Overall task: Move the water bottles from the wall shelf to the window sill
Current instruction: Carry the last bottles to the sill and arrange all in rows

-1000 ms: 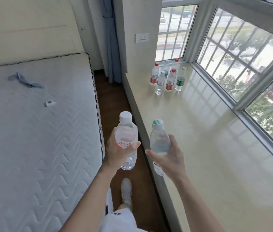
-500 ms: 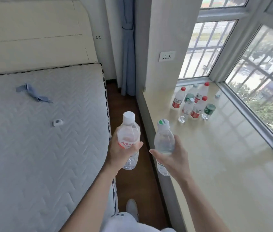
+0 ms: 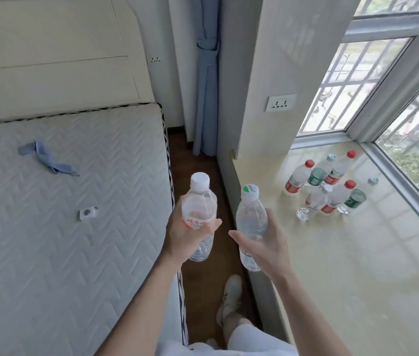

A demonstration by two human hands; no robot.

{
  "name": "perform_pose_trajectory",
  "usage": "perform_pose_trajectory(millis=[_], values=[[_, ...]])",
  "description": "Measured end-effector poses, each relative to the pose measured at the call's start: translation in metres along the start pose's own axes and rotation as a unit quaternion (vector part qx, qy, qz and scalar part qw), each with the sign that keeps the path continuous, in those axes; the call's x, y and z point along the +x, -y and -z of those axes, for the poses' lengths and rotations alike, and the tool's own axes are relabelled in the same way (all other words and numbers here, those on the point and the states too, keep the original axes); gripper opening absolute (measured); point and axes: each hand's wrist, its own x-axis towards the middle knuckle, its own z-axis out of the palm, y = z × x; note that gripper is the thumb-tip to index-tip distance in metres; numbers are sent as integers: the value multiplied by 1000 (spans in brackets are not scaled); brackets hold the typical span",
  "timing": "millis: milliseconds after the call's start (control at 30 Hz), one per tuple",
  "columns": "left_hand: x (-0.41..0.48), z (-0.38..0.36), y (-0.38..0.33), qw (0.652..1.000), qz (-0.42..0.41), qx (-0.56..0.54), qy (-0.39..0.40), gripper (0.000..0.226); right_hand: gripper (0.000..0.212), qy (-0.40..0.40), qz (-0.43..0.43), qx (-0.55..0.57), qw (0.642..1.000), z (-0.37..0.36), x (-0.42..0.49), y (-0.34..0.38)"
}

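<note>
My left hand [image 3: 186,236] grips a clear water bottle with a white cap and red lettering [image 3: 200,204], held upright over the floor gap beside the bed. My right hand [image 3: 267,240] grips a second clear bottle with a green-and-white cap [image 3: 250,217], upright, just left of the beige window sill [image 3: 344,265]. Several water bottles [image 3: 326,186] with red, green and white caps stand grouped in the sill's far corner by the window. The wall shelf is out of view.
A bare quilted mattress [image 3: 61,227] fills the left, with a blue strap [image 3: 46,158] and a small white tag [image 3: 88,214] on it. A narrow wooden floor strip [image 3: 198,291] runs between bed and sill. A blue curtain [image 3: 205,98] and wall socket [image 3: 280,103] lie ahead.
I have walked forward along the gap; the bottle group on the sill is closer and further right in view. Both hands keep holding their bottles in the same pose.
</note>
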Motion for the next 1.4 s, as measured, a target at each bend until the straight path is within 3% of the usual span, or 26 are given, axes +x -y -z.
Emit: perform_pose_trajectory(millis=[433,633,867,1100,1400], values=[[216,-35,-10,998,-13,22,64,69,56,-38,-9,5,999,-13,218,11],[305,-81,-32,988,-35,37,143,63,57,-91,-35,23,995,15,300,15],[370,-142,-38,964,-47,42,258,56,59,-174,-81,-9,981,45,328,-7],[408,-194,-41,916,-22,53,398,65,57,-304,-188,-15,934,58,325,-25],[425,-245,-10,842,6,61,535,47,70,-444,-302,16,843,37,276,-60]])
